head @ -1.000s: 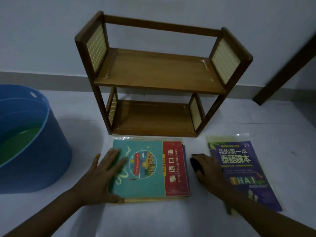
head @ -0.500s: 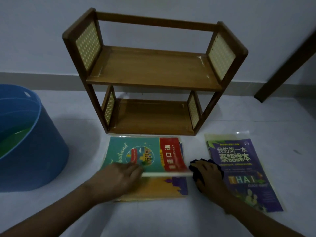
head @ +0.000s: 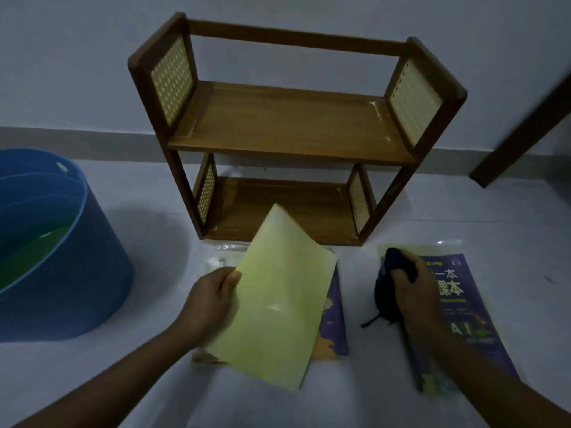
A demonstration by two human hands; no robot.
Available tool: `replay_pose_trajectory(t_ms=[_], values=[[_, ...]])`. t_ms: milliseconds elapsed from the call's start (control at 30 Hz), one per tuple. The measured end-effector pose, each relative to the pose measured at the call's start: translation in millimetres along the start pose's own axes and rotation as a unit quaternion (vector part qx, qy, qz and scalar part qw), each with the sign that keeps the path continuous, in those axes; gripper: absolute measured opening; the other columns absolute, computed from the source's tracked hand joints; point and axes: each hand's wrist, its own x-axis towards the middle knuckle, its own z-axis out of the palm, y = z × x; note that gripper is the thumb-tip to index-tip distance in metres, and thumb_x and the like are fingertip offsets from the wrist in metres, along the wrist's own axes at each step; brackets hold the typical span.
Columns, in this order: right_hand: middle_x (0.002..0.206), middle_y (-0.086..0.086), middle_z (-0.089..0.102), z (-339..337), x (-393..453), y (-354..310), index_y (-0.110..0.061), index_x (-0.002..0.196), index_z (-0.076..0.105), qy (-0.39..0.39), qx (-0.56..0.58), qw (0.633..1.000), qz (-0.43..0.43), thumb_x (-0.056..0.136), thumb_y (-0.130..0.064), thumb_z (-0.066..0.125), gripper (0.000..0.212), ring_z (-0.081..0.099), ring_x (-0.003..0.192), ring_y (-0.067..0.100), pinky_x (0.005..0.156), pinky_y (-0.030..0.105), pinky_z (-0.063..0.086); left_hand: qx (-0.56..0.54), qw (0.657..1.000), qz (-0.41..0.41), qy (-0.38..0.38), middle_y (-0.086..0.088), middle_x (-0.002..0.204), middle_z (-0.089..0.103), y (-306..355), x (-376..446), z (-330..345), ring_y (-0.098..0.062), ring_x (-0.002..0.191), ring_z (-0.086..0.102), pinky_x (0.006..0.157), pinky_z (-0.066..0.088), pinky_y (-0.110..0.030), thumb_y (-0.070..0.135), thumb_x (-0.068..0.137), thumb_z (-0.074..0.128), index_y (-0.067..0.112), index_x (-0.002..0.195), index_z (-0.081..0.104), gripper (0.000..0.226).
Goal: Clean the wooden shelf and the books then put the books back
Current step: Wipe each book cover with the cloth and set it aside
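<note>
A two-tier wooden shelf (head: 287, 131) stands bare against the wall. In front of it my left hand (head: 213, 301) grips a book (head: 278, 304) by its left edge and holds it lifted, its pale yellow back cover facing me. Under it lies another book (head: 333, 322) with a purple and orange cover. My right hand (head: 411, 288) holds a dark cloth (head: 386, 291) just left of a purple Thai textbook (head: 463, 304) that lies flat on the floor; my forearm hides part of that book.
A blue tub (head: 77, 267) holding greenish water sits on the floor at the left. A dark wooden door frame (head: 525, 134) leans across the right side. The floor is pale and smooth, with the wall close behind the shelf.
My left hand has lifted the teal and red book off the pile and turned it over, so its yellow back shows. My right hand has gathered the cloth and moved slightly right.
</note>
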Motion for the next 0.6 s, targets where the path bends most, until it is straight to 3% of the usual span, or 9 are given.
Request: replay_pose_trajectory(t_ms=[100,200,233,267,333,433,500,533,600], values=[[0.116,0.002,0.051,14,-14,-16,-0.009,0.13,0.051,-0.027,-0.024,0.994,-0.099,0.081,-0.019,0.05,0.05,0.051,0.104,0.02,0.084,0.037,0.047,0.057,0.998,-0.013,0.018,-0.007,0.097,0.071,-34,1,0,-0.024,0.09,0.063,0.071,0.042,-0.028,0.033,0.101,0.039,0.017,0.109,0.068,0.034],[0.119,-0.001,0.055,45,-43,-19,-0.014,0.128,0.052,-0.13,-0.1,0.96,-0.229,0.078,-0.024,0.048,0.051,0.049,0.108,0.013,0.095,0.024,0.037,0.246,0.964,0.101,-0.002,-0.008,0.123,0.061,-53,-2,-9,-0.026,0.113,0.052,0.087,0.042,-0.032,0.055,0.097,0.023,0.02,0.128,0.058,0.059],[0.121,0.002,0.058,58,-57,-16,-0.016,0.127,0.053,-0.165,-0.144,0.936,-0.277,0.077,-0.021,0.05,0.05,0.05,0.11,0.018,0.097,0.027,0.037,0.282,0.948,0.141,-0.041,-0.008,0.145,0.046,-60,-3,-12,-0.026,0.133,0.039,0.102,0.036,-0.038,0.058,0.096,0.018,0.023,0.142,0.045,0.063],[0.121,0.005,0.06,75,-74,-12,-0.018,0.124,0.054,-0.186,-0.186,0.906,-0.332,0.075,-0.017,0.054,0.049,0.052,0.107,0.024,0.094,0.035,0.041,0.291,0.938,0.166,-0.091,-0.002,0.16,0.02,-67,-5,-13,-0.019,0.147,0.016,0.116,0.019,-0.042,0.062,0.094,0.01,0.027,0.151,0.025,0.068],[0.121,0.001,0.06,103,-114,-10,-0.022,0.117,0.057,-0.217,-0.22,0.845,-0.437,0.075,-0.012,0.059,0.043,0.052,0.101,0.028,0.082,0.038,0.045,0.271,0.932,0.167,-0.172,0.009,0.16,-0.013,-80,-8,-11,-0.001,0.146,-0.016,0.119,-0.011,-0.035,0.072,0.087,-0.007,0.028,0.152,-0.005,0.079],[0.132,-0.008,0.049,124,-157,-23,-0.028,0.12,0.053,-0.346,-0.168,0.724,-0.573,0.1,-0.021,0.043,0.023,0.05,0.107,0.022,0.086,0.035,0.035,0.255,0.938,0.152,-0.182,0.011,0.158,-0.015,-90,-12,-5,0.004,0.143,-0.02,0.116,-0.019,-0.028,0.074,0.083,-0.012,0.025,0.15,-0.011,0.083],[0.13,-0.004,0.051,133,-136,-35,-0.026,0.119,0.053,-0.404,-0.196,0.659,-0.603,0.096,-0.021,0.047,0.025,0.054,0.105,0.023,0.085,0.038,0.042,0.245,0.941,0.149,-0.182,0.013,0.158,-0.014,-91,-11,-5,0.003,0.144,-0.018,0.116,-0.019,-0.029,0.074,0.082,-0.013,0.026,0.15,-0.011,0.083],[0.125,-0.002,0.056,138,-116,-41,-0.025,0.117,0.054,-0.39,-0.221,0.672,-0.589,0.092,-0.019,0.049,0.027,0.055,0.101,0.023,0.08,0.04,0.046,0.24,0.942,0.148,-0.182,0.014,0.158,-0.015,-92,-11,-6,0.003,0.144,-0.018,0.116,-0.019,-0.028,0.074,0.082,-0.014,0.027,0.149,-0.011,0.082],[0.124,-0.001,0.059,144,-62,-49,-0.025,0.122,0.055,-0.285,-0.272,0.79,-0.47,0.086,-0.017,0.052,0.037,0.053,0.105,0.023,0.08,0.044,0.049,0.22,0.947,0.142,-0.188,0.015,0.157,-0.016,-91,-10,-6,0.005,0.143,-0.02,0.117,-0.019,-0.028,0.076,0.081,-0.013,0.029,0.148,-0.013,0.082]])
